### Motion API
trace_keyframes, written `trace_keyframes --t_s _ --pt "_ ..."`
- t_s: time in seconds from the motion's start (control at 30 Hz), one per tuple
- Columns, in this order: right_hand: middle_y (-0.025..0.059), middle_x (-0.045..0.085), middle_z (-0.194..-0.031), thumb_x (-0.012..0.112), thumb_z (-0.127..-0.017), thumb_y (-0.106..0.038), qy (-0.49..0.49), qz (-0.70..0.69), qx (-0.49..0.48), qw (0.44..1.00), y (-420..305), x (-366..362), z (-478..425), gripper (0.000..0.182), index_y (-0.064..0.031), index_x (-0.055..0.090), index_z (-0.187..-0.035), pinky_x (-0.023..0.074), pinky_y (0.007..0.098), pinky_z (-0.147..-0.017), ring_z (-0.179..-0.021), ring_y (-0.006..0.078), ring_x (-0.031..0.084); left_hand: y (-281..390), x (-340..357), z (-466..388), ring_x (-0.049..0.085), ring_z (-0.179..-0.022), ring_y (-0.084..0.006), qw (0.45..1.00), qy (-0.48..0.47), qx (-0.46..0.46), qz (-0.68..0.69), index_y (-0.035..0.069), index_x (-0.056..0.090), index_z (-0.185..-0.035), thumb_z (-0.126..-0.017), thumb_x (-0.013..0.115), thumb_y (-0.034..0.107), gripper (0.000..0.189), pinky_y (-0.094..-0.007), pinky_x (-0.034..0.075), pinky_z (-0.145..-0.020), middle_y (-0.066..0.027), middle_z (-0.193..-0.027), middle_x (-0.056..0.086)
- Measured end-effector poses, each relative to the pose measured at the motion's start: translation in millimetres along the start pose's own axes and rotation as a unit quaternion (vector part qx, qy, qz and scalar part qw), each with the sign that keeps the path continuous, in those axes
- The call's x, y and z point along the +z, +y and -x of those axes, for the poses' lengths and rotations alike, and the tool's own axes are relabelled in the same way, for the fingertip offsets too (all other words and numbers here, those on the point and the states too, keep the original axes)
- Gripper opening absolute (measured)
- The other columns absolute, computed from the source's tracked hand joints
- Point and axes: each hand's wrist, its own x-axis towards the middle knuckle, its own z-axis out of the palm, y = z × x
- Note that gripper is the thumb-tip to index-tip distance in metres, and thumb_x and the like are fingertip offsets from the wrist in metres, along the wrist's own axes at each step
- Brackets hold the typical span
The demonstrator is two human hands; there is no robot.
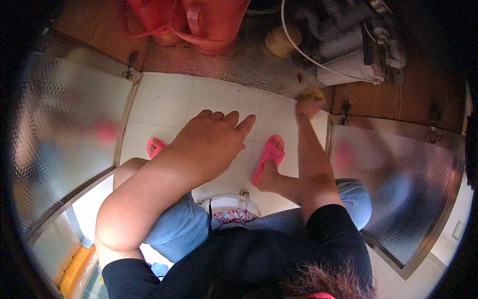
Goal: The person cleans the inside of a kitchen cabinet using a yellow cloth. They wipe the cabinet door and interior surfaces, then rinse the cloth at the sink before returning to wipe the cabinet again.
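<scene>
My right hand (308, 107) is at the front edge of the cabinet floor (239, 71), with its fingers closed around a small yellow sponge or cloth (316, 95). Motion blurs both the hand and the yellow thing. Over the white floor tiles (224, 91), in front of my knees, hangs my left hand (216, 140) with its back up. Its fingers are slightly bent and apart, and nothing shows in them; the palm is hidden. The cabinet floor has a worn, shiny surface, with a dark brown spot (300, 76) near my right hand.
Red plastic buckets (213, 28) stand at the cabinet's back left. A round tan container (283, 41), a white box (345, 69), grey pipes (340, 41) and a white tube (304, 54) crowd the right. Textured-glass doors (74, 112) (392, 179) hang open on both sides. Pink slippers (269, 159) are on my feet.
</scene>
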Motion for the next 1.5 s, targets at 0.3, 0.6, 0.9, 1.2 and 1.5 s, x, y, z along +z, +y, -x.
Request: trace_keyframes --t_s 0.3,0.6,0.9,1.2,1.5 --pt "0.0207 0.057 -0.120 0.056 -0.082 -0.016 -0.157 0.066 -0.300 0.938 -106.9 24.1 76.6 0.046 -0.0111 0.053 -0.128 0.0479 0.0452 -0.091 -0.113 0.0390 0.053 -4.2 5.5 -0.1 0.050 -0.121 -0.0353 1.000 -0.018 -0.008 0.006 0.002 0.037 -0.139 -0.091 0.054 0.021 0.054 -0.0430 0.039 -0.102 -0.0237 -0.133 0.049" --pt "0.0210 0.058 -0.117 0.059 -0.088 -0.030 -0.039 0.122 0.038 0.991 75.2 -4.4 -57.2 0.044 -0.0056 0.052 -0.125 0.0517 0.0485 -0.082 -0.104 0.0375 0.060 -11.4 -5.0 10.2 0.050 -0.120 -0.0349 0.998 -0.043 -0.028 0.023 0.001 0.037 -0.139 -0.091 0.054 0.021 0.054 -0.0428 0.038 -0.102 -0.0244 -0.131 0.050" --pt "0.0171 0.055 -0.127 0.060 -0.080 -0.018 -0.131 0.158 -0.326 0.923 -70.0 13.4 57.1 0.048 -0.0054 0.055 -0.126 0.0470 0.0427 -0.096 -0.122 0.0365 0.045 -6.6 8.0 -10.5 0.053 -0.115 -0.0372 1.000 -0.016 0.002 0.009 0.001 0.040 -0.137 -0.091 0.054 0.022 0.052 -0.0442 0.042 -0.098 -0.0243 -0.129 0.052" --pt "0.0210 0.064 -0.094 0.061 -0.083 -0.026 -0.025 0.248 -0.077 0.965 73.3 -1.3 -63.8 0.033 0.0016 0.066 -0.100 0.0518 0.0430 -0.081 -0.089 0.0368 0.064 -24.8 32.8 -1.0 0.062 -0.096 -0.0342 0.998 0.055 0.004 -0.022 0.001 0.050 -0.126 -0.088 0.057 0.019 0.042 -0.0434 0.049 -0.085 -0.0188 -0.105 0.063" --pt "0.0146 0.066 -0.102 0.058 -0.079 -0.017 -0.189 0.201 -0.454 0.847 -106.6 46.1 70.4 0.032 -0.0072 0.065 -0.109 0.0460 0.0429 -0.088 -0.097 0.0330 0.060 -21.2 36.1 -12.5 0.062 -0.097 -0.0346 0.999 0.038 0.001 -0.003 0.001 0.048 -0.126 -0.087 0.057 0.019 0.044 -0.0444 0.050 -0.083 -0.0190 -0.107 0.062"
